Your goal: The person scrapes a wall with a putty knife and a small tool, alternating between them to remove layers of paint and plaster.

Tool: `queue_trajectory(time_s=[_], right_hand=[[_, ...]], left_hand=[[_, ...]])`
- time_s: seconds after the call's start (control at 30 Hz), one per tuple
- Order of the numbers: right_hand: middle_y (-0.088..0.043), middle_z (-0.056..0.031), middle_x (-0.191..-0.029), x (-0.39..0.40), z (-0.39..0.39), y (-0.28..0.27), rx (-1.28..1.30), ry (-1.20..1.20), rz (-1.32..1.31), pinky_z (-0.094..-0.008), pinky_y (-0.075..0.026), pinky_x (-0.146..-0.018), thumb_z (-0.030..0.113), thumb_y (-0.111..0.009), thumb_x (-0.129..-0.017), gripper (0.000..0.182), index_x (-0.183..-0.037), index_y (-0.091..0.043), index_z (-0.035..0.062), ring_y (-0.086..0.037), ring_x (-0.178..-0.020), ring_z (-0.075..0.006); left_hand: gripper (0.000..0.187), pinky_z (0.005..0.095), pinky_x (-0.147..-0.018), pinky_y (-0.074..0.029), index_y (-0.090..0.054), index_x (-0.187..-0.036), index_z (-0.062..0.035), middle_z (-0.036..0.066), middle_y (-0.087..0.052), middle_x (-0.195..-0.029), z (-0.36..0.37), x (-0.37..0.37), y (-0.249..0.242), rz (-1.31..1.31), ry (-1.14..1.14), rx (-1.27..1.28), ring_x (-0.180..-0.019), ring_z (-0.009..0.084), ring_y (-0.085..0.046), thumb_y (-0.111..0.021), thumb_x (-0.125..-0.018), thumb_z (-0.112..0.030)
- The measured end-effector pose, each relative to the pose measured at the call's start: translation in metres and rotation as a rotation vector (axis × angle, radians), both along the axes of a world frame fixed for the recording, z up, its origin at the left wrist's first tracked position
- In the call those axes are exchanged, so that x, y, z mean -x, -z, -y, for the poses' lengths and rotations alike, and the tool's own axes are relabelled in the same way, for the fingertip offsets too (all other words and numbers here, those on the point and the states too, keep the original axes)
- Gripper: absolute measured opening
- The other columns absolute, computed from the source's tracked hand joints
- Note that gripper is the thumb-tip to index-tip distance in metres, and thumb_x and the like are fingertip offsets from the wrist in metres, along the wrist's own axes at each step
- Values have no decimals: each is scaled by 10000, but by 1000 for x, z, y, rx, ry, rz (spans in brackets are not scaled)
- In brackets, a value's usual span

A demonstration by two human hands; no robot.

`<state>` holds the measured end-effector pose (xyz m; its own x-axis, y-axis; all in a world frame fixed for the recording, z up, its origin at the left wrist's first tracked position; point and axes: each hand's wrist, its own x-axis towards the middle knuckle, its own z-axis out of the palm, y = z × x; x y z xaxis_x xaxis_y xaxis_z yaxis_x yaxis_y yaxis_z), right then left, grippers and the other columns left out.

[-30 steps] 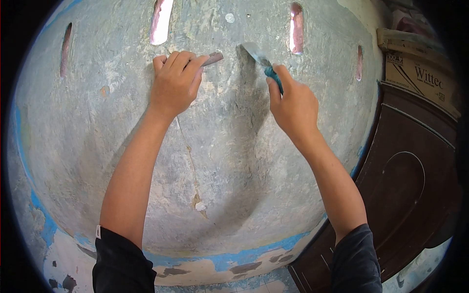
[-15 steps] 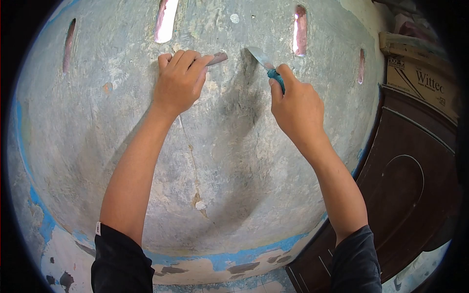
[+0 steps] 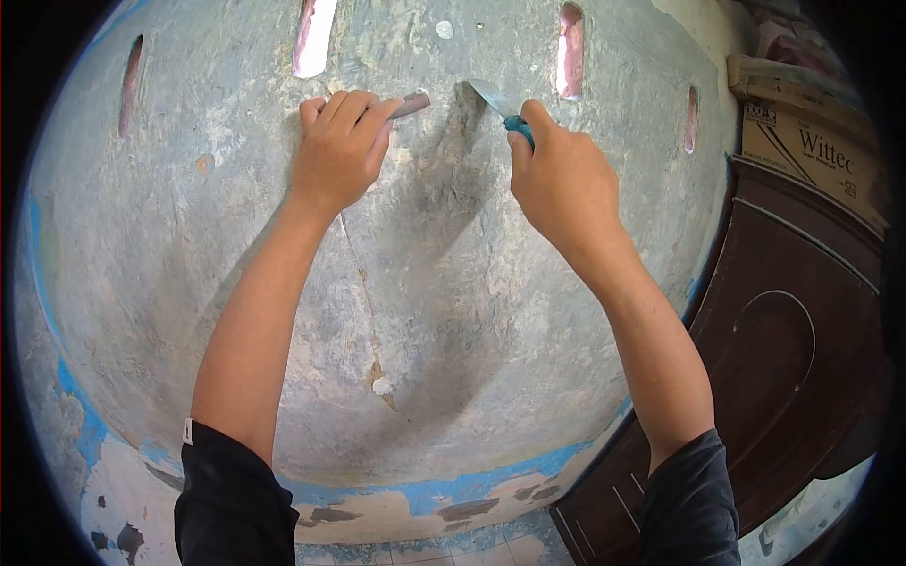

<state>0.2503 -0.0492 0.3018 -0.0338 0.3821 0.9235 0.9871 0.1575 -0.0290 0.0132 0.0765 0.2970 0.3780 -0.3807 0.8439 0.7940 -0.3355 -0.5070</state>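
A grey, patchy wall (image 3: 444,311) fills the view in front of me. My right hand (image 3: 566,179) is closed around the teal handle of a putty knife (image 3: 491,97), whose blade tip points up and left at the wall. Against the wall on the other side, my left hand (image 3: 342,151) is closed on a folded piece of sandpaper (image 3: 411,105); its end sticks out past the fingers to the right. Below the left hand a thin crack (image 3: 363,283) runs down to a chipped spot (image 3: 380,387).
Narrow slots, such as one bright slot (image 3: 314,38) and another (image 3: 570,52), pierce the upper wall. A dark brown wooden cabinet (image 3: 746,377) stands at the right, with a cardboard box (image 3: 802,141) on top. Blue paint (image 3: 453,491) edges the wall's bottom above the tiled floor (image 3: 491,550).
Both hands appear slightly further left and up, along with the whole wall, as the view has shifted a little. The putty knife lies at a flatter angle. Both grips are unchanged.
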Motion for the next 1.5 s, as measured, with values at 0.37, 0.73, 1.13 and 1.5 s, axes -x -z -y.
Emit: queue_trajectory(time_s=[0.37,0.73,1.13,1.5], right_hand=[[-710,-186,-787,6,4,-10,26,10,41,-515,-553,-655,191,-555,-1011,163,-1089,-600,56,-729,-767,-396],[-714,-198,-822,-3,-1,-4,17,8,19,-529,-548,-683,223,-542,-1023,197,-1151,-568,76,-718,-801,-425],[-639,-209,-734,-65,35,274,518,-501,-452,-459,-491,-600,203,-571,-1032,267,-1244,-550,42,-660,-661,-383],[-532,-63,-779,-86,132,738,1422,-122,-2813,-267,-338,-416,330,-452,-1087,204,-1073,-443,126,-433,-528,-131]], left_hand=[[293,389,-864,-352,-690,-1180,-127,23,-635,-1034,2,-1,-3,5,9,15,-974,197,-599,-706,-888,-103],[305,400,-847,-315,-713,-1176,-171,2,-614,-1003,4,-6,3,29,-47,22,-954,184,-583,-734,-879,-106],[399,412,-857,-287,-739,-1235,-208,-2,-601,-919,69,-22,230,140,101,404,-860,186,-561,-718,-863,-65],[350,455,-897,-299,-716,-1223,-157,45,-632,-1092,213,-123,600,489,178,1361,-1040,260,-580,-689,-884,-77]])
